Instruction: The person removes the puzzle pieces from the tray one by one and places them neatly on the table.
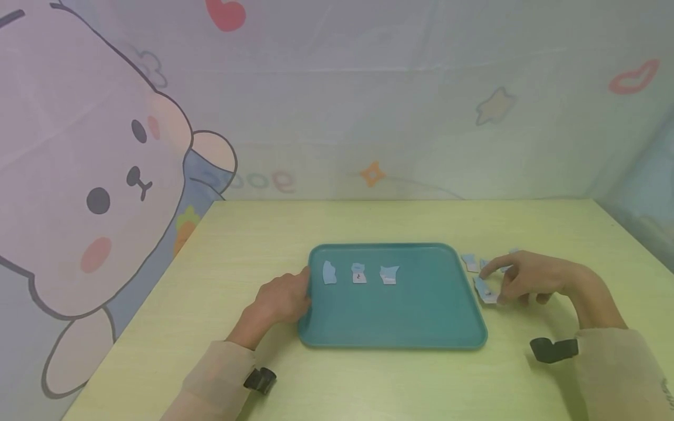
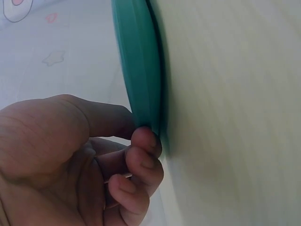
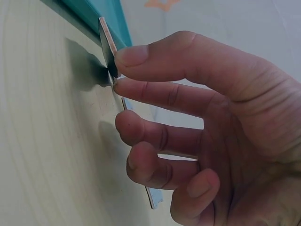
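Note:
A teal tray (image 1: 395, 321) lies on the table. My left hand (image 1: 281, 298) grips its left rim, thumb on one side and curled fingers at the edge, as the left wrist view also shows. Just off the tray's right side, my right hand (image 1: 542, 275) pinches a flat blue-and-white puzzle piece (image 1: 483, 290) between thumb and index finger. In the right wrist view this piece (image 3: 109, 44) is tilted up on edge, near the tray's side. Three similar pieces stand in a row on the tray: a left one (image 1: 329, 272), a middle one (image 1: 358, 273) and a right one (image 1: 389, 275).
More pieces lie on the table beyond the tray's right edge, one piece (image 1: 470, 262) near the rim and others partly hidden behind my right hand. A patterned cloth (image 1: 337, 105) hangs behind the pale yellow table (image 1: 368, 380).

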Available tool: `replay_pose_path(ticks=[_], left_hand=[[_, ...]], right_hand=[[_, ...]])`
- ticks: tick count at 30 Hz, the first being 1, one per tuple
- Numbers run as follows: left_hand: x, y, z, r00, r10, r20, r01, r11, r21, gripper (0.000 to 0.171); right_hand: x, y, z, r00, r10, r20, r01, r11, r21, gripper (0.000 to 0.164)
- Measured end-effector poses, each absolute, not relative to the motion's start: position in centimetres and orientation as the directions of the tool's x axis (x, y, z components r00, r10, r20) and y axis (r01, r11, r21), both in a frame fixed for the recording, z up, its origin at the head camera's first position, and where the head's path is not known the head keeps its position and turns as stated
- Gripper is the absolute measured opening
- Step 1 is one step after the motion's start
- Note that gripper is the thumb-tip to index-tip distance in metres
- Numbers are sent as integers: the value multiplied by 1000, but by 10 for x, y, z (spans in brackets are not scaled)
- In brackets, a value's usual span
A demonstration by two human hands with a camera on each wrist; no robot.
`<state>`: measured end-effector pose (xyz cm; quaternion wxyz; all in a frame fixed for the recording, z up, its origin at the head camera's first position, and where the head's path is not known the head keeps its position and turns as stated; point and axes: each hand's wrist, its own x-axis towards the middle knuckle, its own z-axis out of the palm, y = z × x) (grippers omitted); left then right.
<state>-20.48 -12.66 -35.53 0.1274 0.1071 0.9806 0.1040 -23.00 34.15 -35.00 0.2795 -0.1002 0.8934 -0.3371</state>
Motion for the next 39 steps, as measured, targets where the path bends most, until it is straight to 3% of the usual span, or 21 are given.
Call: replay_pose_path(ticks=[20, 39], left_hand=[[-205, -128, -356, -944, 243, -225, 191, 954, 231, 64], [-204, -127, -356, -945, 251, -210, 202, 953, 228, 63]], right_hand=[[-228, 344, -344, -832, -366, -418, -4, 757, -654, 76], [-226, 312, -320, -906, -395, -153, -218, 745, -630, 69]])
